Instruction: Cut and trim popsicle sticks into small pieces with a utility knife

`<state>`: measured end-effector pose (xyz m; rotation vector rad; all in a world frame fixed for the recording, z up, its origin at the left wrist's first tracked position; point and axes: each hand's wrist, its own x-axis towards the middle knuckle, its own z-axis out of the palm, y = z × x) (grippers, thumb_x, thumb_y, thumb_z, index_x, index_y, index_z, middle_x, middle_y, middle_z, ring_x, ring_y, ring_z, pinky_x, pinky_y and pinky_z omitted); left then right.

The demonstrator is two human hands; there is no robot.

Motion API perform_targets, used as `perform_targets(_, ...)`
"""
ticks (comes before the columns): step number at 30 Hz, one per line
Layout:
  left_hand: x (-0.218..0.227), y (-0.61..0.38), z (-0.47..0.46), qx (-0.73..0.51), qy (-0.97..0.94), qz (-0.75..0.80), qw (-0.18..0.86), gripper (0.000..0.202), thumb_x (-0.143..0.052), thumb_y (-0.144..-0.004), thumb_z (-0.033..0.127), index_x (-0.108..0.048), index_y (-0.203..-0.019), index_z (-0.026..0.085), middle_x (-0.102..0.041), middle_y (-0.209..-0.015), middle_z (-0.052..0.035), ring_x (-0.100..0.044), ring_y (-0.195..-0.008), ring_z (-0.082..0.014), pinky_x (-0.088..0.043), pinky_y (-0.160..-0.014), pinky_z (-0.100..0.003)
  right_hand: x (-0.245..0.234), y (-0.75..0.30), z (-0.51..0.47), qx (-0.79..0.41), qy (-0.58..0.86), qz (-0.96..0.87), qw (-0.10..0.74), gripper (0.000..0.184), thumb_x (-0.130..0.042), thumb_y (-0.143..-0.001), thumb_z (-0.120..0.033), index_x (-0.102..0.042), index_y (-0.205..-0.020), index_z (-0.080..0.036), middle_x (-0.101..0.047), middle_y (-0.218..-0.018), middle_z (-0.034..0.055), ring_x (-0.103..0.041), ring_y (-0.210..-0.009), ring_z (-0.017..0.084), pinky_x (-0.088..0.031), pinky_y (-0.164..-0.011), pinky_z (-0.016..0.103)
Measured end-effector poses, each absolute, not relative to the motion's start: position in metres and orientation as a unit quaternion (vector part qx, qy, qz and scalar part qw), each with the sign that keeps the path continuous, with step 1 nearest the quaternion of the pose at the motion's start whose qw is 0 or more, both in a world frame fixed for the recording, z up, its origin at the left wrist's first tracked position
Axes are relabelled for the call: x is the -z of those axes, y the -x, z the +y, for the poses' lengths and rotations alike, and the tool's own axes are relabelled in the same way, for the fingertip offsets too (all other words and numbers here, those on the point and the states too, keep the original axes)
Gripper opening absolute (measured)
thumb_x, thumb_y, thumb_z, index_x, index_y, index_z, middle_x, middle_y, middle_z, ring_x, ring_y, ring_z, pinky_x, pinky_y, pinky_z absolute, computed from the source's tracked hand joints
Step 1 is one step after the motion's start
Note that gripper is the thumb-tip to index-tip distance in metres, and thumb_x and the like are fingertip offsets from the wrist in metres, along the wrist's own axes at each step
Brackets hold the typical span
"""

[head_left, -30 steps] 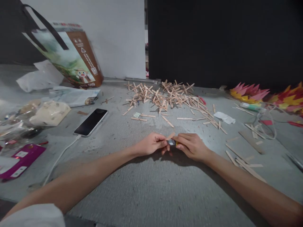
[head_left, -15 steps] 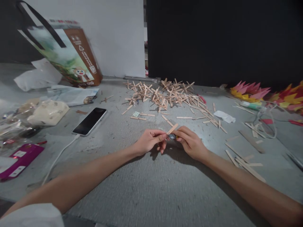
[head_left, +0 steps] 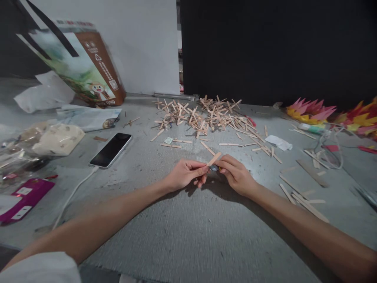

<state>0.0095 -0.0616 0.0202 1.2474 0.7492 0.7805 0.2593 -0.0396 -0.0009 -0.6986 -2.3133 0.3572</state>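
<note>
My left hand (head_left: 185, 174) and my right hand (head_left: 235, 173) meet at the middle of the grey table (head_left: 188, 236). The left fingers pinch a short wooden stick (head_left: 214, 158) that angles up to the right. The right fingers are closed round a small dark object (head_left: 214, 168) pressed against the stick's lower end; I cannot make out what it is. Behind the hands lies a heap of wooden stick crosses (head_left: 203, 116).
A phone (head_left: 111, 149) on a white cable lies at the left, near plastic bags (head_left: 53, 139) and a magenta packet (head_left: 22, 198). A paper carrier bag (head_left: 79, 65) leans at the back left. Loose sticks (head_left: 300, 194) and coloured paper flowers (head_left: 330, 114) are at the right.
The stick in my left hand has tilted up so more of it shows above the fingers. Both hands have shifted slightly away from me.
</note>
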Motion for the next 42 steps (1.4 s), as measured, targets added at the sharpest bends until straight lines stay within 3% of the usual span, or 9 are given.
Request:
perform_targets(4, -0.021, -0.01, -0.063, -0.345, -0.566, 0.332, 0.672, 0.045, -0.075, -0.09, 0.056, -0.073, -0.082, 0.012, -0.065, -0.064, -0.0011, -0.054, -0.051, -0.0072, -0.037, -0.05, -0.02, 0.001, -0.259, -0.04, -0.153, 0.262, -0.889, 0.343, 0.031, -0.04, -0.113, -0.03, -0.064, -0.132, -0.026, -0.069, -0.115, 0.012, -0.064, -0.105, 0.027, -0.053, -0.092, 0.044)
perform_targets(10, -0.015, -0.011, -0.063, -0.357, -0.568, 0.34, 0.659, 0.046, -0.072, -0.092, 0.058, -0.075, -0.088, 0.012, -0.066, -0.064, -0.002, -0.055, -0.052, -0.009, -0.039, -0.05, -0.022, -0.002, -0.258, -0.039, -0.152, 0.266, -0.887, 0.345, 0.033, -0.036, -0.114, -0.034, -0.063, -0.128, -0.024, -0.068, -0.105, 0.0109, -0.062, -0.098, 0.027, -0.053, -0.087, 0.044)
perform_targets(29, -0.018, -0.016, -0.07, -0.362, -0.593, 0.34, 0.633, 0.054, -0.072, -0.09, 0.065, -0.076, -0.085, 0.011, -0.067, -0.062, -0.003, -0.055, -0.048, -0.0083, -0.04, -0.046, -0.021, 0.0, -0.256, -0.04, -0.15, 0.261, -0.89, 0.343, 0.029, -0.036, -0.113, -0.028, -0.062, -0.123, -0.023, -0.068, -0.112, 0.0126, -0.063, -0.105, 0.027, -0.053, -0.09, 0.044)
perform_targets(42, -0.026, -0.017, -0.073, -0.359, -0.582, 0.322, 0.655, 0.055, -0.072, -0.091, 0.064, -0.072, -0.072, 0.012, -0.068, -0.063, -0.0052, -0.06, -0.053, -0.0103, -0.047, -0.052, -0.022, -0.004, -0.255, -0.041, -0.175, 0.252, -0.883, 0.355, 0.043, -0.027, -0.114, -0.044, -0.065, -0.124, -0.025, -0.068, -0.107, 0.0118, -0.063, -0.101, 0.027, -0.054, -0.089, 0.043)
